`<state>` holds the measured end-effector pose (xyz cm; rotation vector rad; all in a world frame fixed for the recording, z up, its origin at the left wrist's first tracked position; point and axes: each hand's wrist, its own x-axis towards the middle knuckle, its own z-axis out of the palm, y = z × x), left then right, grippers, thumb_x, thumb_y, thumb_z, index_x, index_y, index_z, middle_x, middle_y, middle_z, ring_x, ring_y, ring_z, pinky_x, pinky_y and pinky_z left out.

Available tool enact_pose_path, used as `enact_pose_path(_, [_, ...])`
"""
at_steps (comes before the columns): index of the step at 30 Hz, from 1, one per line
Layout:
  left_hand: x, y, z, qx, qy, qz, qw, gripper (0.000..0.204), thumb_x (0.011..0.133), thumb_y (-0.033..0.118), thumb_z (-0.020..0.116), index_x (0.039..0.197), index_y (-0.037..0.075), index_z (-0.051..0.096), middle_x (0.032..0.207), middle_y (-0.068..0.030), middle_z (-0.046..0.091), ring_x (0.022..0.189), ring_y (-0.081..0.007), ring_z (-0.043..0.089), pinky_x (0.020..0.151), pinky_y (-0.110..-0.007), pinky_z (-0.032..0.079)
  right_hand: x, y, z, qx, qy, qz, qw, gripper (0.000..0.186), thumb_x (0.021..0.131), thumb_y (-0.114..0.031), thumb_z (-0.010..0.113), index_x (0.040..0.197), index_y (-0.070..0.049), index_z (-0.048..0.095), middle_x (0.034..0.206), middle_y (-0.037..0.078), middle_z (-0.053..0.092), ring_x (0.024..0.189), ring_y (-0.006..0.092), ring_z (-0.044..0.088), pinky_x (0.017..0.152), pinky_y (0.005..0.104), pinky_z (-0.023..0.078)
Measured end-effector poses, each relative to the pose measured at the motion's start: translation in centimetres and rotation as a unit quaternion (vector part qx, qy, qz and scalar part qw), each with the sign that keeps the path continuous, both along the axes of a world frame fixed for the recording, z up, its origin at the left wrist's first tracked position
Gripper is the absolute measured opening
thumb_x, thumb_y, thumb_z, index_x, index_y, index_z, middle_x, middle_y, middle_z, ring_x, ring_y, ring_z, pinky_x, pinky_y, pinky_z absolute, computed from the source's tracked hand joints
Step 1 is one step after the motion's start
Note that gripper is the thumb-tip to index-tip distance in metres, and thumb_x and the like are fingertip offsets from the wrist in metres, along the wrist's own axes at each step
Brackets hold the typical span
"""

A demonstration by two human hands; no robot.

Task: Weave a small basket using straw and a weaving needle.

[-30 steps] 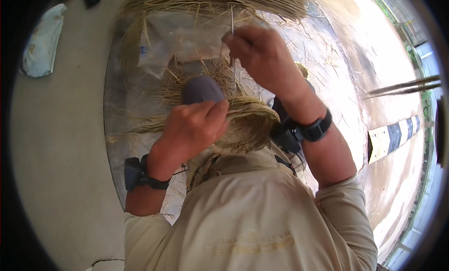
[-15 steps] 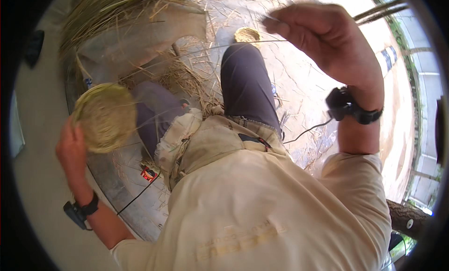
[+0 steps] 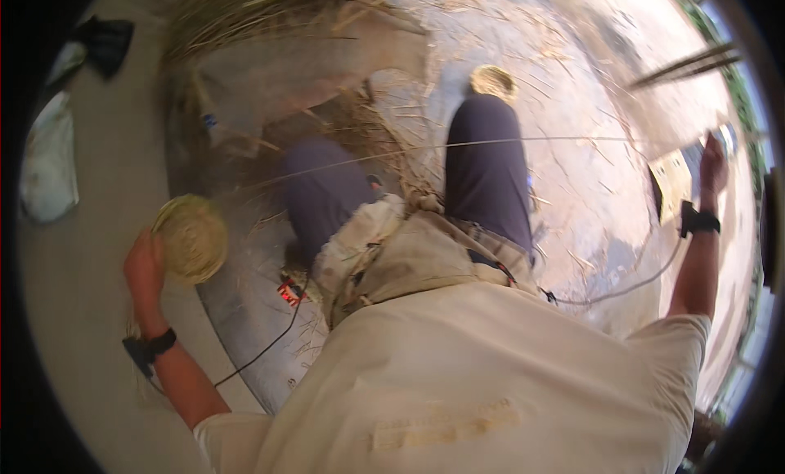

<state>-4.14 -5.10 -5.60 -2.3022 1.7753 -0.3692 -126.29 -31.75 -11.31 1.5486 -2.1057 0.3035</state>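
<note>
My left hand (image 3: 145, 274) is closed on the rim of a small round woven straw basket (image 3: 194, 239), held out at the left with its round face toward me. Far out at the right, my right hand (image 3: 714, 170) is closed, its fingers pinched together. A long thin straw strand (image 3: 564, 138) stretches above my knees from the basket's side toward that hand, fading into blur near the fingers. How the strand joins the basket cannot be made out.
Another small straw basket (image 3: 494, 82) lies on the ground beyond my right knee. A bundle of long straw (image 3: 270, 16) rests on a pale sheet (image 3: 315, 61) at the far left. Cords run from bands on both wrists. A red packet (image 3: 289, 293) lies beside my left thigh.
My right hand has swung from the upper middle far out to the right, and the strand now spans wide across my knees. My left hand keeps the basket at the left; the whole view has shifted.
</note>
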Motion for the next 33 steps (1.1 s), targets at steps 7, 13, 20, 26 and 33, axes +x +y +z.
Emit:
enact_pose_path(7, [-15.3, -3.8, 4.3, -0.014, 0.206, -0.093, 0.974, 0.025, 0.096, 0.021, 0.066, 0.117, 0.008, 0.067, 0.100, -0.0224, 0.072, 0.090, -0.0453, 0.068, 0.076, -0.052, 0.055, 21.9, -5.8, 1.5, 0.050, -0.383, 0.183, 0.904, 0.043, 0.109, -0.035, 0.056, 0.142, -0.008, 0.066, 0.129, 0.010, 0.074, 0.071, 0.0162, 0.060, 0.077, 0.0369, 0.055])
enact_pose_path(13, [-25.7, -7.3, 2.2, 0.033, 0.367, -0.266, 0.891, 0.022, 0.091, 0.018, 0.072, 0.109, 0.006, 0.069, 0.098, -0.0196, 0.073, 0.085, -0.0424, 0.070, 0.072, -0.049, 0.056, 64.2, 7.9, 6.3, 0.171, -0.461, 0.674, 0.551, 0.040, 0.100, -0.026, 0.070, 0.133, -0.002, 0.066, 0.131, 0.021, 0.069, 0.109, 0.0323, 0.071, 0.095, 0.0407, 0.055])
enact_pose_path(20, [-28.7, -8.0, 0.7, 0.014, 0.386, -0.290, 0.876, 0.021, 0.089, 0.013, 0.072, 0.109, 0.003, 0.070, 0.094, -0.0198, 0.073, 0.081, -0.0399, 0.072, 0.069, -0.045, 0.057, 66.3, 9.4, 2.6, 0.451, -0.447, 0.559, 0.533, 0.076, 0.094, -0.042, 0.079, 0.146, 0.006, 0.052, 0.113, 0.026, 0.072, 0.103, 0.0351, 0.072, 0.088, 0.0419, 0.056])
enact_pose_path(26, [-28.0, -8.1, -1.6, -0.004, 0.395, -0.299, 0.869, 0.021, 0.090, 0.019, 0.074, 0.106, 0.006, 0.068, 0.090, -0.0174, 0.073, 0.081, -0.0406, 0.071, 0.070, -0.048, 0.057, 61.8, 10.7, 0.9, 0.538, -0.488, 0.486, 0.486, 0.057, 0.096, -0.039, 0.078, 0.128, 0.007, 0.066, 0.082, 0.013, 0.071, 0.074, 0.0201, 0.066, 0.069, 0.0359, 0.053])
enact_pose_path(33, [-28.2, -8.4, -1.1, 0.005, 0.386, -0.311, 0.868, 0.019, 0.092, 0.015, 0.074, 0.106, 0.003, 0.070, 0.093, -0.0183, 0.074, 0.083, -0.0394, 0.073, 0.070, -0.044, 0.058, 59.5, 10.1, 1.2, 0.496, -0.703, 0.345, 0.376, 0.034, 0.106, -0.033, 0.068, 0.097, -0.002, 0.076, 0.066, -0.003, 0.055, 0.058, 0.0061, 0.047, 0.052, 0.0247, 0.036])
